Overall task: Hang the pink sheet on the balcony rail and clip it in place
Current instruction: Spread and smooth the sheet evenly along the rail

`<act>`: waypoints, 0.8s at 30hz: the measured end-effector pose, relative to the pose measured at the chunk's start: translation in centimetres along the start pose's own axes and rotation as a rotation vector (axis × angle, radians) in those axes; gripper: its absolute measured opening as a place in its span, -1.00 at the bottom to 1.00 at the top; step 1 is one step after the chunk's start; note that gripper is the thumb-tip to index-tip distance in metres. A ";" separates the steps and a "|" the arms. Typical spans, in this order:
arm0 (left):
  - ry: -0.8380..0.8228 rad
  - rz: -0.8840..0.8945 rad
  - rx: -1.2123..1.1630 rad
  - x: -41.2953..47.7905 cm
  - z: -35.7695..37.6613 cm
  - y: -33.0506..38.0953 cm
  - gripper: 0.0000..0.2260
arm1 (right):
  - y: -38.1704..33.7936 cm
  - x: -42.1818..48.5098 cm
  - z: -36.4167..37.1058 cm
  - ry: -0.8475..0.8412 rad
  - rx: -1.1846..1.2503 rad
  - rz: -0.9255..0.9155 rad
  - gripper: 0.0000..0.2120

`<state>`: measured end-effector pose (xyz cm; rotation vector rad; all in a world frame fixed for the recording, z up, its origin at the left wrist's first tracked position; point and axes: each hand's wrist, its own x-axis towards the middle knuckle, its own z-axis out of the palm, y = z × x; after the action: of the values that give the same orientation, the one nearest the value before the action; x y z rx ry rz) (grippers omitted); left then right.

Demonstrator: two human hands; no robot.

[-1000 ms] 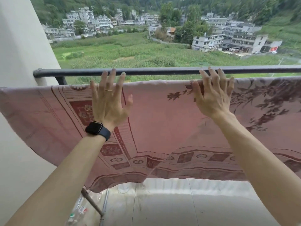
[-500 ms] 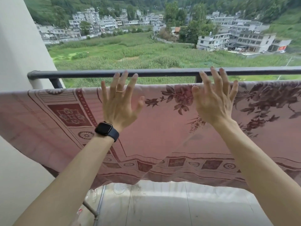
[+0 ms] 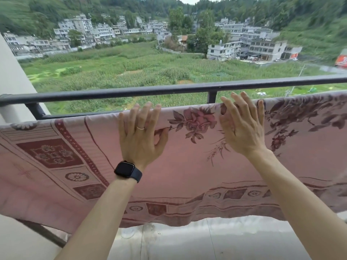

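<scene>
A green field is filling the far view, with pale multi-storey buildings lining its far edge under wooded hills. Nearer, the pink sheet is spanning the whole width of the frame. It is hanging down the inner side of the balcony railing, its top edge is lying along the lower bar, and its patterned border is ending just above the pale balcony floor. The dark top rail is running bare above the sheet, apart from the cloth, and a short post is joining it to the lower bar. A cream wall is closing off the left side, where the rail ends. Both bare forearms are reaching up from the bottom of the frame. The left hand is lying flat against the sheet just below its top edge, with the fingers straight and slightly spread and the thumb out to the right; it is gripping nothing. The right hand is raised at the top edge beside a printed rose, also with the fingers straight and gripping nothing. Cannot tell whether its palm is touching the cloth; the hand is slightly blurred. A black smartwatch is sitting on the left wrist. A thin ring is showing on one finger of the left hand.
</scene>
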<state>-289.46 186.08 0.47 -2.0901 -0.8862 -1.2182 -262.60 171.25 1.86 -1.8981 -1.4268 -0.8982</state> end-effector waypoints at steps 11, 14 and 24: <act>-0.125 -0.086 0.045 -0.3 -2.1 2.1 -0.37 | 2.1 -0.5 -0.9 0.017 0.079 -0.087 -0.43; -0.158 -0.073 0.011 3.3 -2.7 6.9 -0.39 | 5.8 1.4 -2.3 -0.044 0.045 0.113 -0.40; -0.263 -0.068 -0.058 2.3 -0.6 18.1 -0.35 | 9.7 -2.3 -4.1 -0.212 0.062 0.006 -0.38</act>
<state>-275.07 174.90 0.36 -2.3213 -1.0571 -1.0277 -254.35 164.28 1.84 -1.9972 -1.5515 -0.6565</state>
